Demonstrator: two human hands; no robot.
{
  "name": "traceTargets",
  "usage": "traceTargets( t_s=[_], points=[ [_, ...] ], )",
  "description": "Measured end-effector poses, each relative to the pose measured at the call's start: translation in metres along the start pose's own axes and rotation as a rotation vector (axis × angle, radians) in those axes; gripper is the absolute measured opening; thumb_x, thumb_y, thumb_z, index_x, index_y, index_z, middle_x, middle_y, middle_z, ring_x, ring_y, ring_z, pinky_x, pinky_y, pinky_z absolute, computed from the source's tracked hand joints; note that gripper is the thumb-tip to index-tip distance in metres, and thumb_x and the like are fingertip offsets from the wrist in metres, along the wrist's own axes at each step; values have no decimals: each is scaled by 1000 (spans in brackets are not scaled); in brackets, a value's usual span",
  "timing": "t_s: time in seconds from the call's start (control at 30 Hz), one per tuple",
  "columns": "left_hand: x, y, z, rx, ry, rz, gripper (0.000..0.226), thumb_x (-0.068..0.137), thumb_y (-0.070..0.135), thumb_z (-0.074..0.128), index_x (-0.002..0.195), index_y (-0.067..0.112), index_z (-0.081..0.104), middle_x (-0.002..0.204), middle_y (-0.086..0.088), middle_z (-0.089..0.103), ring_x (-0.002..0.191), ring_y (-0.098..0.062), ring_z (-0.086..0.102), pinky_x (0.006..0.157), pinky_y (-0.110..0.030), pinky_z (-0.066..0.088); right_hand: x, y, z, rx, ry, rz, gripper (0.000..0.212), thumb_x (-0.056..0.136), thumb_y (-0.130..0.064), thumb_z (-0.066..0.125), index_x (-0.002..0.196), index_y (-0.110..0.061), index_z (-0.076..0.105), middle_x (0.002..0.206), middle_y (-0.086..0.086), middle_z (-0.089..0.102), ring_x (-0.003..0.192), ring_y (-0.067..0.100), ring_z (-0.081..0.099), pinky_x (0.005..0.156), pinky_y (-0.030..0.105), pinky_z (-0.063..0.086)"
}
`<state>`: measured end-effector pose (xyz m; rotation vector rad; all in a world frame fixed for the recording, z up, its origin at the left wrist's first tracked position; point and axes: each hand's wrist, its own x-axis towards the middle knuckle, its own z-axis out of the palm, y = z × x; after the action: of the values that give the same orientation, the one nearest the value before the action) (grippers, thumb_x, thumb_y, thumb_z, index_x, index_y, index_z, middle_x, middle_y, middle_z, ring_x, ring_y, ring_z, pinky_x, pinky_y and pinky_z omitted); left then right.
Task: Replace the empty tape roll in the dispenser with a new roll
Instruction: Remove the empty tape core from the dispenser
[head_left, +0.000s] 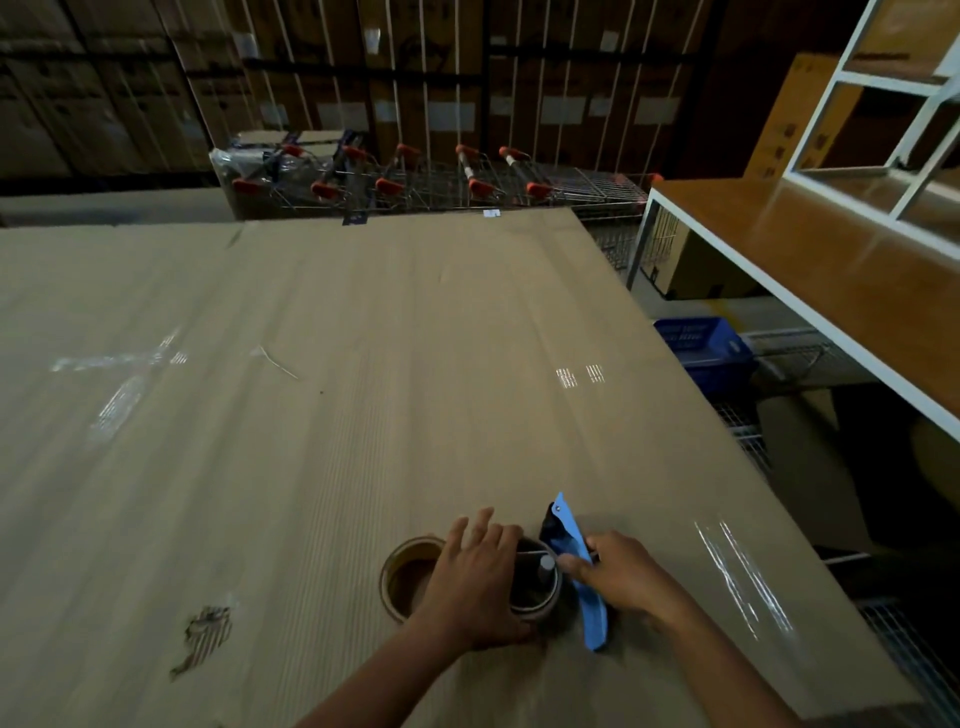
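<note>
Warehouse, cardboard-covered table. Blue dispenser lies near its front edge; right hand pinches it steady, left hand spread over its roll, probably pulling. Another roll waits just left.

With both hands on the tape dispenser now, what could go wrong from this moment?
1. The left hand covers the roll sitting in the blue dispenser, so the view of its seating is blocked; it may go on crooked.
2. The right hand holds the dispenser by its thin blue frame, which could slip or twist.
3. The other roll lies loose beside the left hand and could be knocked away.
</note>
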<state>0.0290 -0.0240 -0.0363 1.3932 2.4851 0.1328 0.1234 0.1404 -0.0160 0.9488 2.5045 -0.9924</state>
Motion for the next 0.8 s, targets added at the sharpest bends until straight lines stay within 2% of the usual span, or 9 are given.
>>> traceTargets(
  t_s=[0.1,0.17,0.33,0.4,0.47,0.53,0.63,0.7,0.8],
  points=[
    [-1,0,-2,3,23,11,95,72,62,66,147,19,27,154,-4,33,153,-24,4,124,-44,2,-2,-1,-1,21,5,-18,34,90,-34,57,61,-17,49,62,-2,53,60,11,52,52,20,36],
    [-2,-1,-2,-7,46,21,93,71,62,66,144,19,29,153,-2,36,153,-22,5,124,-42,3,-2,0,-2,4,13,-25,38,91,-30,56,56,-19,42,57,-6,47,55,7,47,48,16,31],
    [-3,-2,-5,-78,70,36,89,70,60,69,142,21,33,153,0,36,152,-20,12,122,-35,9,-4,0,-1,50,36,-46,29,92,-28,53,66,-15,48,68,3,52,59,11,48,50,19,33],
    [-3,-2,-10,-164,68,23,87,69,55,73,140,23,34,151,2,35,144,-21,28,117,-30,26,-5,0,-1,75,53,-55,30,93,-28,53,68,-12,52,68,3,53,57,10,47,50,20,33],
    [-1,-4,-14,-257,85,28,83,66,52,77,135,28,37,141,6,42,128,-16,46,105,-28,45,-6,0,-2,149,91,-85,31,93,-28,52,72,-6,60,68,3,55,58,11,48,53,25,35],
    [1,-5,-18,-330,99,44,80,63,49,78,131,31,37,133,10,47,118,-13,52,97,-30,51,-7,-1,-3,269,133,-120,28,94,-25,53,72,-9,62,64,1,55,59,11,48,55,26,35],
    [5,-5,-24,-412,149,72,81,64,45,79,133,32,37,134,12,47,117,-8,52,98,-28,50,-6,-6,-6,434,209,-153,21,94,-20,53,78,-16,67,64,-5,59,58,4,53,56,22,42],
    [9,-7,-30,-462,206,105,78,64,40,81,131,30,41,132,12,49,115,-3,50,97,-20,46,-3,-9,-7,524,240,-149,17,94,-22,53,88,-21,69,63,-6,60,54,-1,57,59,29,51],
    [19,-11,-39,-490,246,139,78,62,34,84,129,25,46,128,9,51,107,2,45,88,-4,36,1,-18,-10,553,291,-135,24,96,-27,50,113,-28,66,77,4,69,67,12,68,63,38,56]
  ],
)
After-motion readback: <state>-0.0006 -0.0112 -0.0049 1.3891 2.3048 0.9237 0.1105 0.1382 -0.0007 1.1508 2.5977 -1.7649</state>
